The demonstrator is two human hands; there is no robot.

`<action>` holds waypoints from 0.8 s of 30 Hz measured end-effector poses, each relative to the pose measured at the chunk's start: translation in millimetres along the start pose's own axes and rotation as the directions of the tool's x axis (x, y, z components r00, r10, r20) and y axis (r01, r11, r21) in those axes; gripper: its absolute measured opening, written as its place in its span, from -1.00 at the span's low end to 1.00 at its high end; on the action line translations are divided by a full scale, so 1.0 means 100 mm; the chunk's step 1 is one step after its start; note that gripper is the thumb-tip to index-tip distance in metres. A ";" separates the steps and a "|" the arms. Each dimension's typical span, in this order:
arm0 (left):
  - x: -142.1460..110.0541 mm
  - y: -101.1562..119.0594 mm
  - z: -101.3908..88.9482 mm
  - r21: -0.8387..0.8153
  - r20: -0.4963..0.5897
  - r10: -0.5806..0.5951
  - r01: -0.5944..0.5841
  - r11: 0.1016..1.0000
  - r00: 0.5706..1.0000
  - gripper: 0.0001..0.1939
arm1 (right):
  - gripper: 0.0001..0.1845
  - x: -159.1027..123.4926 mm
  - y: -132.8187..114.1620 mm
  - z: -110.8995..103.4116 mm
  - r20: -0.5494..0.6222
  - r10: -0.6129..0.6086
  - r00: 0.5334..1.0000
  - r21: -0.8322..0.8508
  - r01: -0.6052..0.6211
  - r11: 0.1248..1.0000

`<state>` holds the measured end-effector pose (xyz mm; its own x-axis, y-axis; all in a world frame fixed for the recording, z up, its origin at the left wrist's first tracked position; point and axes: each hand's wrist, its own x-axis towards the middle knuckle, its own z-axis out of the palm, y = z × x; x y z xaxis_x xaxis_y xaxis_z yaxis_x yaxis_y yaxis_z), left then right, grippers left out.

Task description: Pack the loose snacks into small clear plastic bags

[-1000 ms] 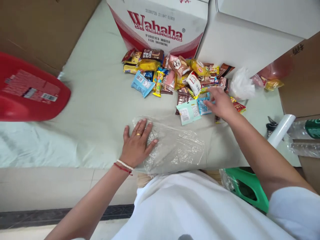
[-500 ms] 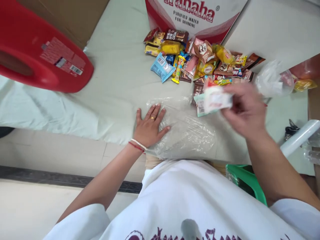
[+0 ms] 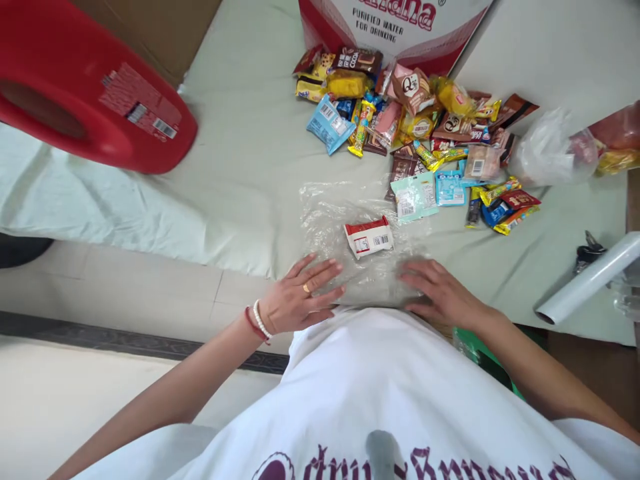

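A sheet of clear plastic film (image 3: 325, 213) lies on the table in front of me. On it rests a red and white snack packet (image 3: 370, 238), with neither hand touching it. My left hand (image 3: 307, 293) lies at the film's near left edge, fingers apart. At the near right edge my right hand (image 3: 435, 290) touches the film with its fingers stretched out, holding nothing. A pale green packet (image 3: 416, 197) and a light blue packet (image 3: 451, 188) lie just beyond the film.
Several wrapped snacks are heaped before a red and white carton (image 3: 395, 37). A red jug (image 3: 145, 127) stands at the left. To the right are a plastic bag (image 3: 545, 157), a white roll (image 3: 590, 277) and keys (image 3: 590, 250). A green stool (image 3: 480, 350) is below the table edge.
The right hand has put the red and white packet down on the film, let it go and come back to the near edge. The left hand has slid toward me.
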<state>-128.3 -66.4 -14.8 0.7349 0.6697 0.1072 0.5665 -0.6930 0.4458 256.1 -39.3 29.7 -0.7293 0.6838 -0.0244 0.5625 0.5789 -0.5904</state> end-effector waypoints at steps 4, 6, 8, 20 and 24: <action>-0.08 -0.01 0.01 -0.096 -0.013 -0.062 0.060 0.994 0.998 -0.73 | -0.81 -0.13 0.09 0.17 -0.118 0.043 0.992 0.148 -0.026 0.989; -0.04 -0.03 -0.08 -0.238 -0.034 -0.149 0.137 0.962 0.988 -0.73 | -0.77 -0.07 0.12 0.11 -0.080 0.107 0.991 0.269 -0.082 0.960; 0.05 -0.06 -0.21 -0.384 -0.037 -0.319 0.281 0.880 0.947 -0.70 | -0.71 0.06 0.15 -0.05 -0.013 0.214 0.977 0.354 -0.196 0.915; 0.68 -0.35 -0.31 -0.085 -0.435 -0.740 0.794 0.601 0.513 -0.59 | -0.65 1.49 0.36 -0.67 -0.208 0.234 0.950 -0.382 -0.299 0.874; 0.73 -0.10 -0.27 -0.118 -0.527 -0.697 0.771 0.626 0.486 -0.53 | -0.50 2.01 0.28 -0.49 -0.091 0.070 0.993 -0.367 -0.099 0.925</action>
<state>-89.6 -3.5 12.5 -0.2340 0.9495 0.2091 0.8771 0.1134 0.4667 144.5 136.3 47.4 -0.6497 0.7601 0.0085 0.7352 0.6311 -0.2473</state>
